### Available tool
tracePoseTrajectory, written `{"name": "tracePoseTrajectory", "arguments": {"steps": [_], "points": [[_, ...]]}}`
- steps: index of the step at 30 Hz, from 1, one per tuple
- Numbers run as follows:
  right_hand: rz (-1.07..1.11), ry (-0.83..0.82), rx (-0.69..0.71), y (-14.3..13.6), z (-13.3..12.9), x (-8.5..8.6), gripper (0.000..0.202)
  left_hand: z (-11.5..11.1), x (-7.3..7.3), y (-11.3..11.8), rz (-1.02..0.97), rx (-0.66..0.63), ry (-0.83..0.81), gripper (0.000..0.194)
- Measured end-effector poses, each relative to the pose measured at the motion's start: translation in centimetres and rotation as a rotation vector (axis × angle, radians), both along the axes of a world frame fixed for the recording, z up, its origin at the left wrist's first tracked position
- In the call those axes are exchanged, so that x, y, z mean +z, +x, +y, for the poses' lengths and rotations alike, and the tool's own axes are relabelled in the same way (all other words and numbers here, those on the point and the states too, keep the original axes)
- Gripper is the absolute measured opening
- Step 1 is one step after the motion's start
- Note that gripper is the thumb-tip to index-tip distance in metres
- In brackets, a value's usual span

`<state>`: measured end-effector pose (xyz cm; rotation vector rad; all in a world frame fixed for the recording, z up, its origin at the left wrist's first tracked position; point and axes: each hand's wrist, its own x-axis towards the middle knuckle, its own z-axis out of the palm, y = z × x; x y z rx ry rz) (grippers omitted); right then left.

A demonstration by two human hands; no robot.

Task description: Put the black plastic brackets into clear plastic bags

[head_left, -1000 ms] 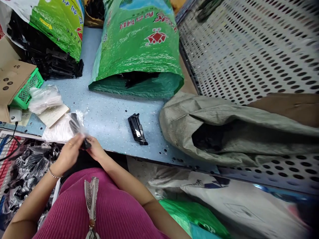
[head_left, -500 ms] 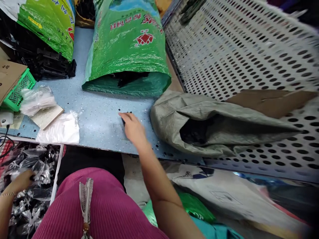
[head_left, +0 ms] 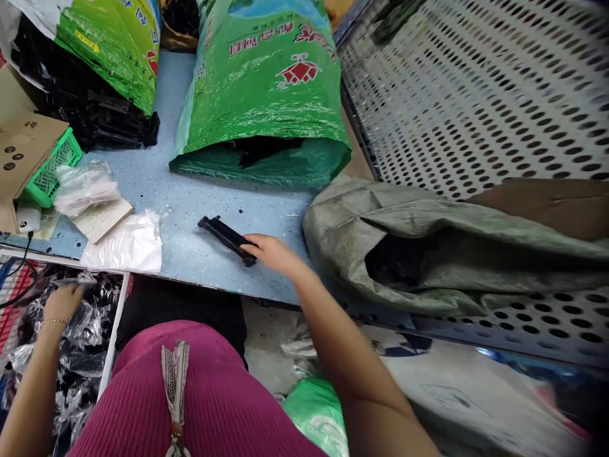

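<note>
My right hand (head_left: pixel 271 252) grips the right end of a long black plastic part (head_left: pixel 223 237), which lies slanted on the blue speckled table (head_left: pixel 185 247). Over the box of bagged black parts (head_left: pixel 85 336) at the lower left is my left hand (head_left: pixel 63 303), its fingers closed at the edge of a clear plastic bag (head_left: pixel 76 280). Left of the black part, a stack of clear bags (head_left: pixel 128 244) lies by the table's front edge.
A green sack (head_left: pixel 266 95) with black parts inside stands behind. To the right are a grey sack (head_left: pixel 342 235) and a perforated panel (head_left: pixel 476 95). Black parts (head_left: pixel 109 117) spill from a sack at the back left, near a green basket (head_left: pixel 59 165).
The black part, mostly hidden under my right hand before, now shows at full length. My left hand has moved up and right over the box. The view has shifted slightly left.
</note>
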<state>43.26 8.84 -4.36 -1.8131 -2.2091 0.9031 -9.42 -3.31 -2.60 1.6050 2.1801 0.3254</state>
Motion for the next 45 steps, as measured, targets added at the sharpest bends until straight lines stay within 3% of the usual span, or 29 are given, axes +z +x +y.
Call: {"name": "tracePoseTrajectory", "arguments": {"steps": [2, 5, 7, 10, 13, 15, 20, 23, 28, 36, 42, 45], "points": [[0.282, -0.057, -0.118, -3.6, -0.8, -0.7, 0.029, 2.7, -0.3, 5.2, -0.082, -0.123, 0.131, 0.032], [0.746, -0.176, -0.271, -9.1, -1.8, -1.7, 0.036, 6.5, -1.2, 12.9, -0.130, -0.295, 0.403, 0.022], [0.987, -0.278, -0.334, -11.9, -2.3, -1.7, 0.041, 8.3, -1.8, 15.4, -0.182, -0.298, 0.418, 0.014], [1.276, -0.426, -0.401, -14.8, -2.8, -0.8, 0.042, 9.6, -2.4, 14.7, -0.427, -0.141, 0.296, 0.012], [1.517, -0.561, -0.386, -17.8, -2.5, 0.2, 0.044, 9.6, -2.0, 12.3, -0.743, 0.047, 0.166, 0.031], [1.624, -0.627, -0.347, -20.1, -1.9, 0.5, 0.045, 9.2, -1.4, 11.4, -0.859, 0.076, 0.172, 0.038], [1.617, -0.568, -0.442, -23.8, -1.0, -0.2, 0.036, 8.0, -0.3, 10.8, -0.659, 0.004, 0.238, 0.031], [1.630, -0.532, -0.464, -23.3, -1.2, -0.1, 0.032, 7.8, -0.4, 10.9, -0.545, -0.016, 0.229, 0.022], [1.654, -0.529, -0.408, -22.3, -1.4, 0.0, 0.034, 8.2, -1.5, 13.1, -0.457, -0.101, 0.165, 0.020], [1.499, -0.532, -0.525, -22.9, -1.8, -2.8, 0.038, 8.0, -1.1, 12.2, -0.450, -0.091, 0.230, 0.013], [1.527, -0.424, -0.576, -21.6, -1.8, -2.3, 0.042, 8.0, -1.6, 13.6, -0.128, -0.363, 0.324, 0.007], [1.559, -0.444, -0.573, -21.0, -2.0, -1.6, 0.044, 8.6, -2.0, 13.1, -0.255, -0.329, 0.277, 0.014]]}}
